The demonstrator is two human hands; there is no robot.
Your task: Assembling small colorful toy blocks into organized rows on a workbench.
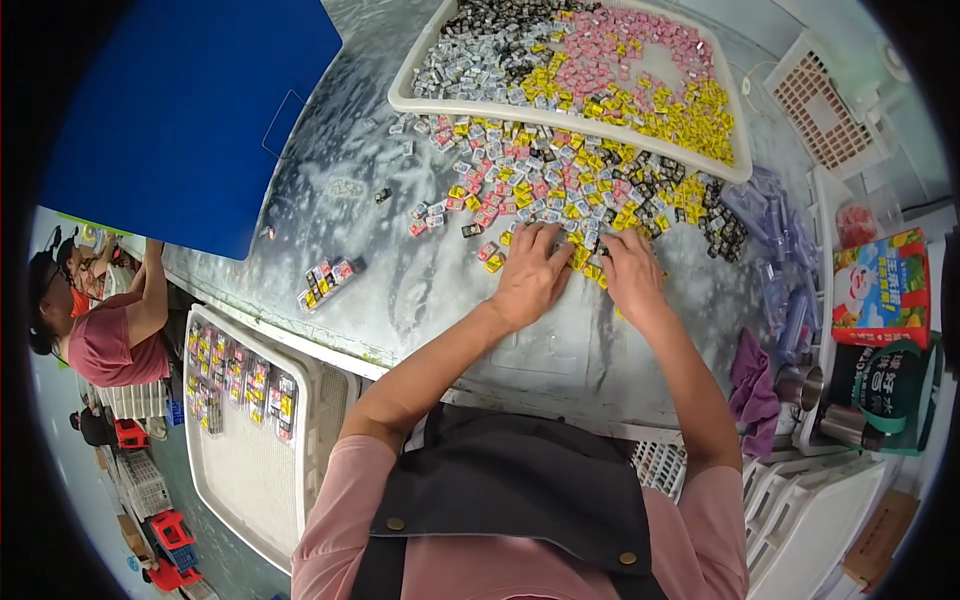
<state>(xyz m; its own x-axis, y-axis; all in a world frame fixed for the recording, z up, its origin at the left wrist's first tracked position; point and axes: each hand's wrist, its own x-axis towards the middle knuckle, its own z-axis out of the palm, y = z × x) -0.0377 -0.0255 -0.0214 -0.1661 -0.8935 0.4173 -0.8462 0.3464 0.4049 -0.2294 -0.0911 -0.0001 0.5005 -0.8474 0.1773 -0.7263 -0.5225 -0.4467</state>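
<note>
My left hand [530, 272] rests on the grey tabletop at the near edge of a loose pile of small blocks [550, 178] in yellow, pink, black and white. Its fingers reach forward, with the thumb apart from them. Close by on the right, my right hand [632, 272] has its thumb and fingers drawn together around a small dark block, partly hidden. Between the two hands lies a short line of yellow blocks [583, 262]. A clear pack filled with blocks [328, 284] sits alone to the left.
Beyond the pile stands a white tray [570, 122] of blocks sorted by colour. Clear plastic cases [785, 270] and a purple cloth [752, 390] lie on the right. A blue panel [190, 110] rises at the left. Below it, another tray [240, 480] holds filled packs, near a co-worker [110, 330].
</note>
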